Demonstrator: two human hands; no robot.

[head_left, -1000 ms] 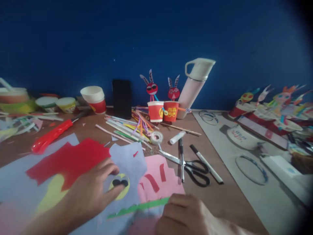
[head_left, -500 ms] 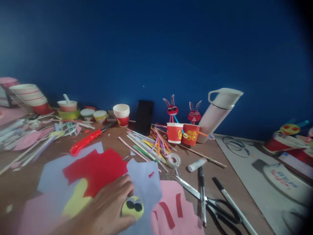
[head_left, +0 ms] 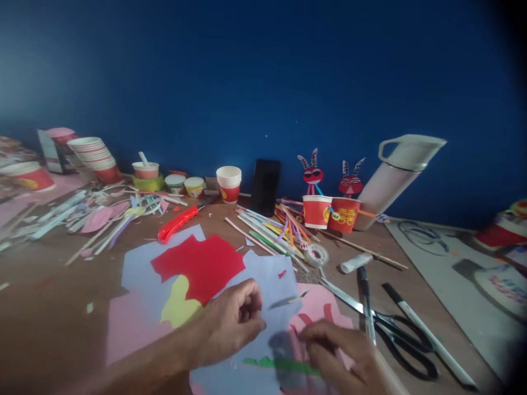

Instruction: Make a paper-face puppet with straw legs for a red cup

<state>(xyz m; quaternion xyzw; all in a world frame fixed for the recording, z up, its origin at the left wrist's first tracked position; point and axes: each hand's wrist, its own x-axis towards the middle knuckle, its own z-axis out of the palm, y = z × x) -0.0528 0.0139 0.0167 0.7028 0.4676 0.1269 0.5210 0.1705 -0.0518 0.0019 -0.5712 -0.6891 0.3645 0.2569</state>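
Observation:
My left hand [head_left: 233, 323] is over the pale blue paper [head_left: 263, 280] with its fingers curled in towards the thumb. Whatever is inside them, if anything, is hidden. To its right, my right hand [head_left: 341, 351] is closed with the fingertips brought together, slightly blurred; I cannot make out anything in them. Near its fingertips a green paper strip [head_left: 274, 363] with a wavy edge lies low on the paper. Between and above the hands is a small thin, blurred scrap [head_left: 298, 297]. Red strips [head_left: 328, 312] rest on pink paper [head_left: 341, 314] beside my right hand.
Black-handled scissors [head_left: 405, 340], a marker [head_left: 428, 337] and a tape roll [head_left: 317, 255] lie at right. Red paper [head_left: 201, 263] and a red-handled cutter [head_left: 177, 224] are at left. Cups [head_left: 229, 184], a phone [head_left: 265, 186] and a leaning flask [head_left: 395, 178] line the wall.
My right hand has come into view. The yellow round face with black eyes by my left hand is out of sight. A green strip now shows, and the view has turned left.

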